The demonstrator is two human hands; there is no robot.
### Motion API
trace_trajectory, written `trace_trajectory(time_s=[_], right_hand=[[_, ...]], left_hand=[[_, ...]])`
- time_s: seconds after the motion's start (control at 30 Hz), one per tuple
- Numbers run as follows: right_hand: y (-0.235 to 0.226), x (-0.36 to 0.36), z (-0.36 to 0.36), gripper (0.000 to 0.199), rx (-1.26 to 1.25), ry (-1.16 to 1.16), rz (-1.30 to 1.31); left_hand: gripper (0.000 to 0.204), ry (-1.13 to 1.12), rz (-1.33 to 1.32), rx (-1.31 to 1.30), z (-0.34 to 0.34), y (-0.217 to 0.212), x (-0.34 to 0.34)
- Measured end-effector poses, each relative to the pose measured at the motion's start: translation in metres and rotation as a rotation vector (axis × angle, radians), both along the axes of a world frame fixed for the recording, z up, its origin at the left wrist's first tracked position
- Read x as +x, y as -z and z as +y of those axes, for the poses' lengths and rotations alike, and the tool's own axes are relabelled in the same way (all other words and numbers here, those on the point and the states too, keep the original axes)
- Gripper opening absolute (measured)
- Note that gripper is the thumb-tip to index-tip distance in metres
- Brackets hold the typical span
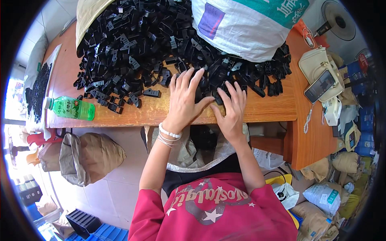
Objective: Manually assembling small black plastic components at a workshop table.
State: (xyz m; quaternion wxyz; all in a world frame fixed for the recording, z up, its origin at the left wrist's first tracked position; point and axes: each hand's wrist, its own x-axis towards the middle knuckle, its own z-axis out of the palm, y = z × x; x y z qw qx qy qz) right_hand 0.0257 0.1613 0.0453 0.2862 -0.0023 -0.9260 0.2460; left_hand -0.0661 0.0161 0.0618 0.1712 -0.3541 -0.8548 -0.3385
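A large heap of small black plastic parts [124,52] covers the far half of the wooden table [257,110]. My left hand [181,98] lies palm down at the heap's near edge, fingers stretched out and touching or just above the parts. A pale beaded bracelet [170,133] circles that wrist. Just to its right, my right hand [231,108] reaches over more black parts with its fingers apart. The two thumbs nearly meet, with a few dark parts between the hands. Below the table edge, an open woven sack [230,154] sits at my lap, dark contents partly showing.
A green bottle [72,108] lies on its side at the table's left. A white woven sack [237,30] rests over the heap. On the right are a cream handbag [317,66], a phone [319,86] and a fan [339,22]. A brown paper sack [94,156] stands below left.
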Motion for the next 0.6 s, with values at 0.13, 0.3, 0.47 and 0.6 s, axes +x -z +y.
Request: trace_trajectory(time_s=[0.13, 0.3, 0.47, 0.6], right_hand=[[-0.002, -0.001, 0.0, 0.049, -0.06, 0.053, 0.063], [-0.001, 0.003, 0.001, 0.041, 0.007, 0.073, 0.081], [-0.006, 0.001, -0.006, 0.029, 0.14, 0.128, 0.058], [-0.005, -0.002, -0.005, 0.025, 0.187, 0.148, -0.035]], left_hand=[[0.086, -0.041, 0.044, 0.061, -0.005, 0.0, 0.007], [0.055, -0.167, 0.16, 0.149, -0.011, 0.002, 0.015], [0.035, -0.195, -0.004, 0.178, -0.016, 0.001, 0.018], [0.024, -0.23, -0.323, 0.319, -0.021, -0.007, 0.014]])
